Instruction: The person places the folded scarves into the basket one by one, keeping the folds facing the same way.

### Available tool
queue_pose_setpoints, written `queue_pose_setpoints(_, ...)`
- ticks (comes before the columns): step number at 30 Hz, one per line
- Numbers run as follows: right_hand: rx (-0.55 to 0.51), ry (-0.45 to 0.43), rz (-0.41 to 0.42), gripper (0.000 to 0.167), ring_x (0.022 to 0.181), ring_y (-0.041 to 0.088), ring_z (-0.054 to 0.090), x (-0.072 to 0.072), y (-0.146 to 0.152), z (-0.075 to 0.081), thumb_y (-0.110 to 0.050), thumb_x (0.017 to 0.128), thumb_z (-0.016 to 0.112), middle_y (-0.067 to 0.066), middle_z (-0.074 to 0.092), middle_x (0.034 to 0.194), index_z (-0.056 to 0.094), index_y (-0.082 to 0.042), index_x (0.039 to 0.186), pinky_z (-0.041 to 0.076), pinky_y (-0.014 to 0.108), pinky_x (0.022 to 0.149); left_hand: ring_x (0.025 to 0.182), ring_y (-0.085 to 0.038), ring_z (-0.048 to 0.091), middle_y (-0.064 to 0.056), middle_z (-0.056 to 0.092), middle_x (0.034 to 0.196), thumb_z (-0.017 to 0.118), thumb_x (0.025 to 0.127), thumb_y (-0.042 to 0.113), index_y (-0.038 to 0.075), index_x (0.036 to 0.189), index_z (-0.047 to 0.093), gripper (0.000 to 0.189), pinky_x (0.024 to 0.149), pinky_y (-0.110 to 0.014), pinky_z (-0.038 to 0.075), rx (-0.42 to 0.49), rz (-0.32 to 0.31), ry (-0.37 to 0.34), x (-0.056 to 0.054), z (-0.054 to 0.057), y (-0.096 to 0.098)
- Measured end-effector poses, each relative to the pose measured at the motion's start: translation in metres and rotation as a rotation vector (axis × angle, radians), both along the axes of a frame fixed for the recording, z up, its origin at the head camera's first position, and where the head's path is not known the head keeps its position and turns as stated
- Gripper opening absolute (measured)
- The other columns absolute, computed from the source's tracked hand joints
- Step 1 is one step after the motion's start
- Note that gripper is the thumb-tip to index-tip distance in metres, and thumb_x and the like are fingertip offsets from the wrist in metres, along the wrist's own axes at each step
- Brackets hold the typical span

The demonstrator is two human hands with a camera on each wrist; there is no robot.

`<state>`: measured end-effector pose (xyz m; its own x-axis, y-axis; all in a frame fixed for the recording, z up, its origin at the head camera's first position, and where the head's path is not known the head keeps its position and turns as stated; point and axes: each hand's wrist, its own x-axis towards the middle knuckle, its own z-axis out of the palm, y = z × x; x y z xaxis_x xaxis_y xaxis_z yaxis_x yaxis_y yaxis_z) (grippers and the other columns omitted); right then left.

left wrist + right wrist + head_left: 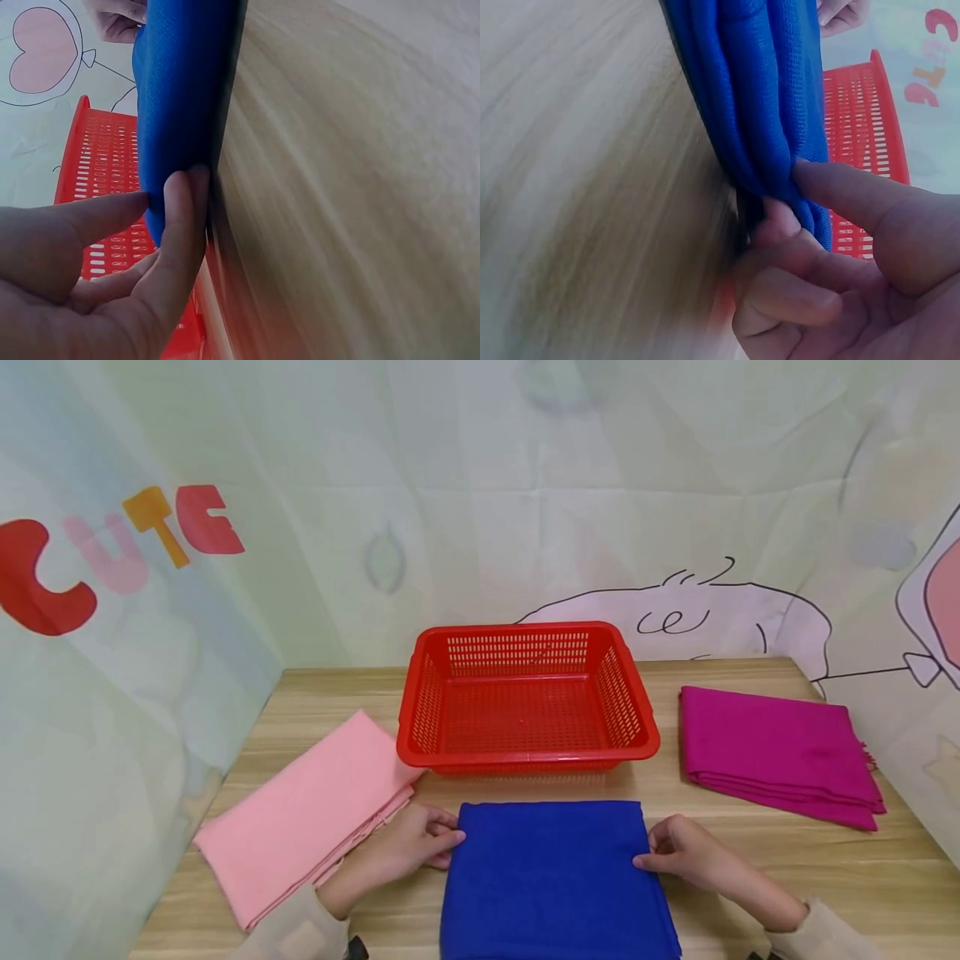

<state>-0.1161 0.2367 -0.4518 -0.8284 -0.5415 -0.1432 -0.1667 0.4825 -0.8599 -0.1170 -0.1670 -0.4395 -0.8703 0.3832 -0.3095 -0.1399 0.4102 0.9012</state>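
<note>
A folded blue cloth (555, 881) lies flat on the table at the front middle, its lower part cut off by the head view's edge. My left hand (429, 842) pinches its left edge near the far corner, thumb on top. At the opposite edge my right hand (678, 852) pinches the cloth between thumb and fingers. Seen in the right wrist view, several stacked layers of the blue cloth (757, 97) run into the fingers. The left wrist view shows a smooth rounded fold of the blue cloth (184, 97) at the left fingertips.
Behind the blue cloth stands a red perforated basket (525, 758) with nothing in it. A folded pink cloth (307, 818) lies at the left, close to my left forearm. On the right is a folded magenta cloth (772, 752). A printed curtain (480, 510) hangs behind the wooden table.
</note>
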Motion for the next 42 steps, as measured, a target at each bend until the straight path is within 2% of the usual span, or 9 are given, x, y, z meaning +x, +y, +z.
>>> queue_pose_setpoints(4,0.015,0.033,-0.017,0.034,0.054,0.001,0.041,0.002,-0.001,0.002,-0.011,0.088,0.075,-0.013,0.041,0.058,0.053,-0.004,0.064,0.031,0.019,0.048,0.074,-0.018,0.070,-0.011,0.066,0.090,0.066,0.096,0.009,-0.018,0.118,0.060,0.035,0.068,-0.035,0.061,0.010,-0.003,-0.005,0.000,-0.001,0.001)
queue_pose_setpoints(7,0.009,0.013,-0.036,0.031,0.055,0.002,0.043,0.002,-0.001,0.005,-0.011,0.089,0.075,-0.011,0.043,0.059,0.055,-0.004,0.066,0.034,0.019,0.049,0.074,-0.019,0.070,-0.011,0.066,0.090,0.066,0.096,0.008,-0.018,0.117,0.060,0.034,0.068,-0.036,0.061,0.015,-0.003,0.000,0.000,-0.001,0.001)
queue_pose_setpoints(11,-0.047,-0.120,-0.081,0.028,0.058,0.006,0.050,0.002,-0.001,0.010,-0.011,0.089,0.075,-0.004,0.051,0.062,0.056,-0.001,0.071,0.045,0.020,0.052,0.075,-0.019,0.070,-0.011,0.066,0.090,0.066,0.096,0.008,-0.018,0.117,0.060,0.034,0.068,-0.037,0.061,0.016,-0.001,0.005,0.000,-0.001,0.001)
queue_pose_setpoints(14,-0.096,-0.237,-0.126,0.026,0.063,0.011,0.057,0.003,-0.001,0.011,-0.011,0.089,0.076,0.000,0.057,0.064,0.057,-0.002,0.074,0.056,0.026,0.058,0.075,-0.019,0.070,-0.011,0.066,0.089,0.067,0.096,0.008,-0.018,0.117,0.060,0.034,0.067,-0.037,0.061,0.015,0.002,0.005,0.000,-0.002,0.001)
queue_pose_setpoints(18,-0.153,-0.311,-0.152,0.024,0.067,0.013,0.062,0.003,0.000,0.010,-0.011,0.090,0.075,0.000,0.059,0.066,0.056,-0.005,0.076,0.061,0.034,0.064,0.074,-0.019,0.070,-0.011,0.067,0.089,0.067,0.096,0.008,-0.018,0.116,0.060,0.033,0.067,-0.036,0.061,0.016,0.005,0.007,0.000,-0.003,0.002)
queue_pose_setpoints(24,-0.223,-0.364,-0.155,0.023,0.065,0.011,0.062,0.003,0.002,0.005,-0.010,0.092,0.072,-0.003,0.055,0.065,0.054,-0.008,0.077,0.060,0.032,0.061,0.074,-0.019,0.070,-0.011,0.067,0.088,0.067,0.096,0.007,-0.018,0.116,0.061,0.032,0.066,-0.036,0.061,0.029,0.005,0.011,-0.001,-0.003,0.002)
queue_pose_setpoints(31,-0.276,-0.430,-0.148,0.023,0.070,0.011,0.060,0.003,0.004,0.003,-0.010,0.093,0.071,-0.002,0.054,0.073,0.055,-0.013,0.077,0.059,0.028,0.063,0.072,-0.018,0.070,-0.010,0.068,0.088,0.067,0.096,0.008,-0.017,0.116,0.061,0.033,0.065,-0.034,0.061,0.011,-0.010,0.023,-0.001,-0.004,0.002)
queue_pose_setpoints(36,-0.290,-0.432,-0.125,0.022,0.064,0.008,0.053,0.004,0.006,0.004,-0.011,0.094,0.070,-0.005,0.052,0.068,0.057,-0.013,0.076,0.050,0.021,0.059,0.072,-0.018,0.070,-0.010,0.068,0.087,0.066,0.096,0.008,-0.017,0.116,0.061,0.032,0.064,-0.033,0.061,0.005,-0.014,0.025,-0.001,-0.004,0.002)
queue_pose_setpoints(42,-0.314,-0.467,-0.085,0.024,0.062,0.008,0.049,0.005,0.006,0.005,-0.012,0.097,0.065,-0.008,0.050,0.064,0.052,-0.014,0.077,0.043,0.021,0.059,0.074,-0.019,0.071,-0.011,0.069,0.089,0.067,0.096,0.008,-0.018,0.117,0.061,0.034,0.065,-0.034,0.061,-0.002,-0.013,0.024,-0.001,-0.004,0.002)
